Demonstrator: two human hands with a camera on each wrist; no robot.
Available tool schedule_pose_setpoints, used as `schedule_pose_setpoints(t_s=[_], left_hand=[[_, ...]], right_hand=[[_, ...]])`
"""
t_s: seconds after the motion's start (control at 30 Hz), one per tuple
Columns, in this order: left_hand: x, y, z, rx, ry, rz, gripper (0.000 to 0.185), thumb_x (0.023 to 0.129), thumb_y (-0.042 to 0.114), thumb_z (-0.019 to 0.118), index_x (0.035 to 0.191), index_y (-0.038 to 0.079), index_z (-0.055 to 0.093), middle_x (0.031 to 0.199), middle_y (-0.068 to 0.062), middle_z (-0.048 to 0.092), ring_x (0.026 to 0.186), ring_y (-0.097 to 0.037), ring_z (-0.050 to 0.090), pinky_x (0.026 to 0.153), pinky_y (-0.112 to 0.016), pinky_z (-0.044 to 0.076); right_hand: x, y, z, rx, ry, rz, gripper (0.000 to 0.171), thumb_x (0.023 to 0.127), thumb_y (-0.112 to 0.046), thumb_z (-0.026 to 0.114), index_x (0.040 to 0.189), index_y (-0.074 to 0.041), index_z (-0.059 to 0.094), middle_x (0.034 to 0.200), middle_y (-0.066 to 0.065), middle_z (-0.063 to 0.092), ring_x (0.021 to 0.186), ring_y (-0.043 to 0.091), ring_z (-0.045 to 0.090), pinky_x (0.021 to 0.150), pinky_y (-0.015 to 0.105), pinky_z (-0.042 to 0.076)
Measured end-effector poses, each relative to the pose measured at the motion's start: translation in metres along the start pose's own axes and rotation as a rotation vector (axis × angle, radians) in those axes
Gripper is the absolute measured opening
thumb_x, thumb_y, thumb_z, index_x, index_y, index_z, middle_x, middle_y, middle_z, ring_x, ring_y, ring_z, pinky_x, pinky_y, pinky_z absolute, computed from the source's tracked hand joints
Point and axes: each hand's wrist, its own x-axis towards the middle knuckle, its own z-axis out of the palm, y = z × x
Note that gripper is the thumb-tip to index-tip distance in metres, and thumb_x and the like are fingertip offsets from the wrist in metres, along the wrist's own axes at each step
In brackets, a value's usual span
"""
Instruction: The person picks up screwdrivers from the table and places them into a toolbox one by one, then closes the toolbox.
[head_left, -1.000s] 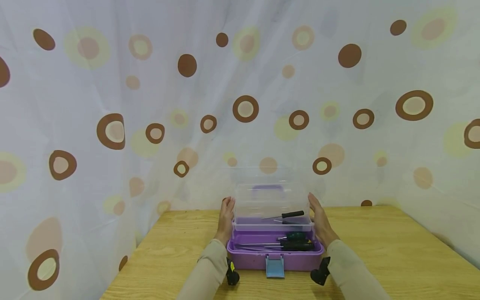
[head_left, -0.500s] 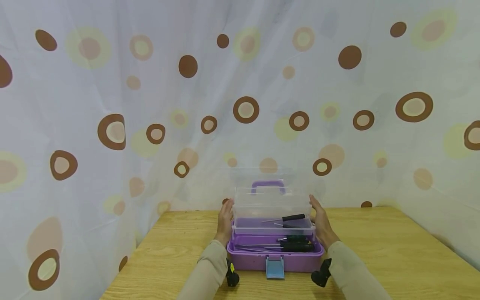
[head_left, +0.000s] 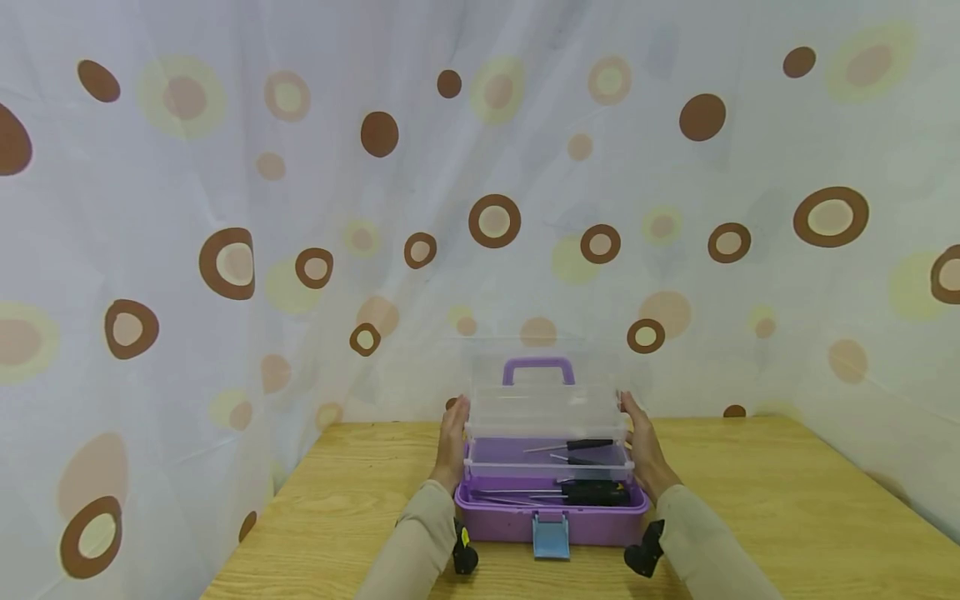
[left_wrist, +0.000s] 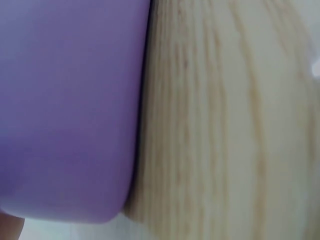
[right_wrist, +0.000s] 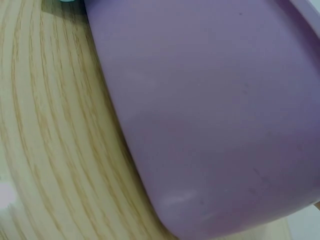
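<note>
In the head view a purple toolbox [head_left: 502, 527] stands opened on the wooden table. Its clear lid, with a purple handle [head_left: 537, 362], is raised at the back. Clear stepped trays [head_left: 540, 410] sit in front of the lid, two thin screwdrivers [head_left: 588, 445] showing in the lower one. A thicker black-handled screwdriver [head_left: 596, 493] lies in the base. My left hand [head_left: 452, 442] lies along the left side of the trays, its fingers fairly straight. On the opposite side my right hand [head_left: 645, 446] rests likewise, fingers extended upward. Both wrist views show mostly the purple wall [left_wrist: 65, 110].
A blue latch [head_left: 551, 537] hangs down at the toolbox front. The wooden table [head_left: 360, 517] stretches to both sides. Behind it hangs a pale curtain [head_left: 525, 167] printed with brown and yellow circles.
The clear trays have come down and forward between my hands, covering a green-handled screwdriver in the base. The purple handle shows more plainly above them. My hands stay at the sides.
</note>
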Motion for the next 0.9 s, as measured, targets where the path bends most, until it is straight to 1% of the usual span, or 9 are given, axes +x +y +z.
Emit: schedule_pose_setpoints(t_s=[0.1, 0.27, 0.33, 0.4, 0.5, 0.57, 0.63, 0.77, 0.9], left_hand=[[-0.001, 0.0, 0.0, 0.022, 0.015, 0.005, 0.063, 0.109, 0.033, 0.04, 0.154, -0.01, 0.034, 0.152, -0.029, 0.035, 0.143, -0.044, 0.029, 0.121, -0.057, 0.015], [0.0, -0.001, -0.001, -0.039, -0.01, 0.008, 0.062, 0.112, 0.033, 0.036, 0.155, -0.011, 0.031, 0.16, -0.029, 0.031, 0.15, -0.042, 0.024, 0.123, -0.051, 0.015], [-0.004, 0.01, -0.002, -0.056, -0.034, -0.008, 0.06, 0.113, 0.03, 0.035, 0.155, -0.012, 0.03, 0.162, -0.028, 0.028, 0.151, -0.042, 0.022, 0.123, -0.049, 0.016], [-0.006, 0.014, -0.003, -0.032, -0.036, -0.012, 0.057, 0.113, 0.027, 0.035, 0.154, -0.013, 0.033, 0.16, -0.029, 0.031, 0.149, -0.043, 0.026, 0.122, -0.05, 0.019], [-0.008, 0.017, -0.003, 0.007, 0.008, -0.039, 0.053, 0.113, 0.027, 0.036, 0.151, -0.009, 0.043, 0.155, -0.028, 0.042, 0.144, -0.045, 0.036, 0.12, -0.054, 0.025], [-0.004, 0.008, -0.003, 0.032, 0.057, -0.041, 0.054, 0.113, 0.032, 0.038, 0.148, -0.006, 0.05, 0.15, -0.026, 0.049, 0.139, -0.046, 0.044, 0.117, -0.056, 0.03], [-0.003, 0.004, -0.001, 0.024, 0.106, -0.058, 0.055, 0.112, 0.039, 0.041, 0.145, -0.002, 0.057, 0.146, -0.023, 0.055, 0.134, -0.044, 0.05, 0.114, -0.055, 0.035], [-0.002, 0.0, 0.001, 0.01, 0.166, -0.078, 0.056, 0.109, 0.045, 0.046, 0.14, 0.002, 0.063, 0.14, -0.019, 0.061, 0.127, -0.041, 0.057, 0.108, -0.054, 0.043], [-0.003, -0.001, 0.001, 0.001, 0.181, -0.079, 0.055, 0.109, 0.043, 0.047, 0.14, 0.001, 0.062, 0.14, -0.018, 0.061, 0.128, -0.04, 0.058, 0.109, -0.053, 0.043]], right_hand=[[0.0, 0.001, -0.001, -0.019, 0.008, -0.009, 0.08, 0.104, -0.069, 0.027, 0.159, -0.012, 0.022, 0.131, 0.009, 0.043, 0.102, 0.016, 0.054, 0.074, 0.029, 0.053], [-0.002, 0.0, -0.001, -0.002, 0.003, -0.007, 0.082, 0.104, -0.069, 0.027, 0.166, -0.015, 0.019, 0.138, 0.009, 0.038, 0.103, 0.014, 0.054, 0.079, 0.03, 0.053], [-0.003, -0.001, 0.0, 0.014, 0.007, -0.011, 0.081, 0.104, -0.068, 0.028, 0.165, -0.015, 0.02, 0.136, 0.009, 0.04, 0.102, 0.014, 0.055, 0.08, 0.031, 0.054], [-0.004, -0.002, 0.0, 0.04, 0.017, -0.013, 0.078, 0.105, -0.066, 0.03, 0.163, -0.013, 0.026, 0.13, 0.007, 0.045, 0.1, 0.014, 0.058, 0.079, 0.031, 0.055], [-0.004, -0.002, 0.001, 0.075, 0.042, -0.034, 0.067, 0.107, -0.059, 0.034, 0.153, -0.01, 0.037, 0.12, 0.002, 0.051, 0.094, 0.013, 0.061, 0.078, 0.031, 0.055], [-0.003, -0.001, 0.001, 0.097, 0.075, -0.061, 0.06, 0.109, -0.053, 0.038, 0.145, -0.006, 0.044, 0.115, 0.0, 0.053, 0.089, 0.011, 0.062, 0.076, 0.029, 0.055], [-0.002, 0.0, 0.0, 0.093, 0.106, -0.091, 0.055, 0.11, -0.049, 0.039, 0.141, -0.004, 0.049, 0.117, -0.001, 0.053, 0.087, 0.01, 0.063, 0.075, 0.027, 0.054], [-0.003, 0.0, 0.0, 0.062, 0.14, -0.107, 0.059, 0.109, -0.05, 0.041, 0.14, -0.001, 0.051, 0.122, 0.004, 0.053, 0.087, 0.009, 0.064, 0.076, 0.027, 0.055], [-0.005, 0.0, 0.001, 0.004, 0.166, -0.097, 0.07, 0.106, -0.058, 0.043, 0.144, 0.0, 0.05, 0.132, 0.012, 0.053, 0.096, 0.013, 0.066, 0.077, 0.027, 0.056]])
